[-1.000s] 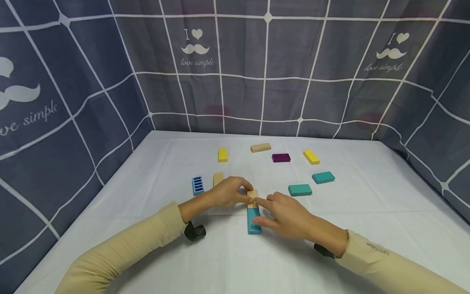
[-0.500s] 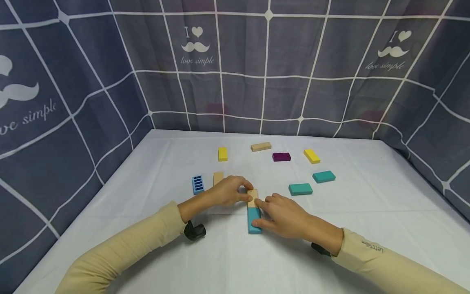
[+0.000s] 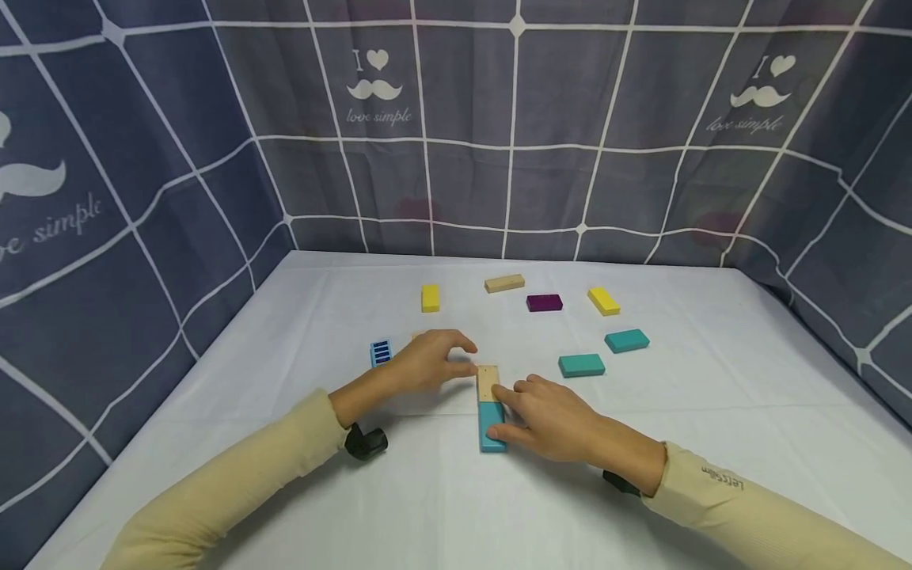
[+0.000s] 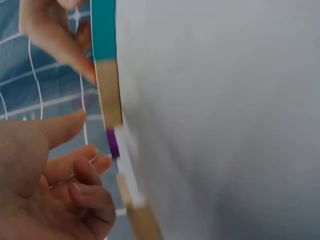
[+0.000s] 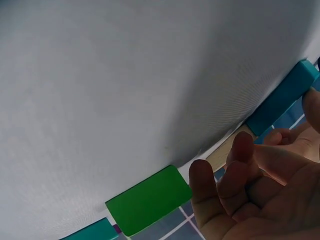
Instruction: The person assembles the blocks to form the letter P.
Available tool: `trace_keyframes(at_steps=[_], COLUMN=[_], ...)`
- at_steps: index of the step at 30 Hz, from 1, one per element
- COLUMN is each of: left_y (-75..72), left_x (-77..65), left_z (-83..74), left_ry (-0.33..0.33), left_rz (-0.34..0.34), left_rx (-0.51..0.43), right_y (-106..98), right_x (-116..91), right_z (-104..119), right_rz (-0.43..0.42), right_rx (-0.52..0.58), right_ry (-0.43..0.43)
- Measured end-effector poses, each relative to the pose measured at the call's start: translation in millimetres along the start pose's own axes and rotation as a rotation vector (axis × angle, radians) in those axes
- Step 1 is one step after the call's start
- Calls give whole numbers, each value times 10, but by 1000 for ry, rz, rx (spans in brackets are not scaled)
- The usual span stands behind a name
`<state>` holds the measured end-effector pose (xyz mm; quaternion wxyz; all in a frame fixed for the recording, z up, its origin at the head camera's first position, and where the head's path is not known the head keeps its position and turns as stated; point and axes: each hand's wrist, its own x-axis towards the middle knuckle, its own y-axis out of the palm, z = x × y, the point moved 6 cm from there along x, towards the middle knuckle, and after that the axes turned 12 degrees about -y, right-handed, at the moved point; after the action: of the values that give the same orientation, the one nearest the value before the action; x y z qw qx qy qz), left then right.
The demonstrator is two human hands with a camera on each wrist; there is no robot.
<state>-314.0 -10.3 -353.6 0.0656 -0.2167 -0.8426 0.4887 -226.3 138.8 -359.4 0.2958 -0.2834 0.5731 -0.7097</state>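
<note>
A plain wooden block point(image 3: 487, 378) and a blue block point(image 3: 492, 439) lie end to end in one line on the white cloth. My right hand point(image 3: 552, 419) touches both, its index fingertip at the wooden block and its thumb on the blue one. In the right wrist view the thumb point(image 5: 312, 107) meets the blue block's side, and the other fingers are bent around nothing. My left hand point(image 3: 427, 362) is beside the wooden block's far end, thumb and index finger spread. The left wrist view shows a gap between that hand and the wooden block point(image 4: 108, 92).
Behind my left hand are a light blue block with dark rectangles point(image 3: 381, 353) and a mostly hidden wooden block. Two teal blocks point(image 3: 580, 365) lie to the right. Farther back are two yellow blocks point(image 3: 431, 298), a purple block point(image 3: 545, 303) and another wooden block point(image 3: 504, 283).
My left hand has let go of the wooden block and moved left, now partly covering the blocks behind it. My right hand keeps its place at the two joined blocks.
</note>
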Motion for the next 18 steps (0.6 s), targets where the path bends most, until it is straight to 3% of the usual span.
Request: trace_keyframes(at_steps=[5, 8, 12, 18], left_y=[-288, -411, -453, -405], left_x=[-16, -23, -23, -15], left_z=[260, 433, 594, 666], left_ry=[-46, -88, -136, -121], left_rz=[-70, -65, 7, 70], left_rx=[-3, 25, 63, 92], right_y=[-16, -16, -7, 14], right_x=[0, -8, -16, -9], right_z=[6, 0, -5, -1], right_rz=[3, 6, 2, 3], right_rx=[-2, 7, 15, 18], right_ry=[11, 26, 25, 13])
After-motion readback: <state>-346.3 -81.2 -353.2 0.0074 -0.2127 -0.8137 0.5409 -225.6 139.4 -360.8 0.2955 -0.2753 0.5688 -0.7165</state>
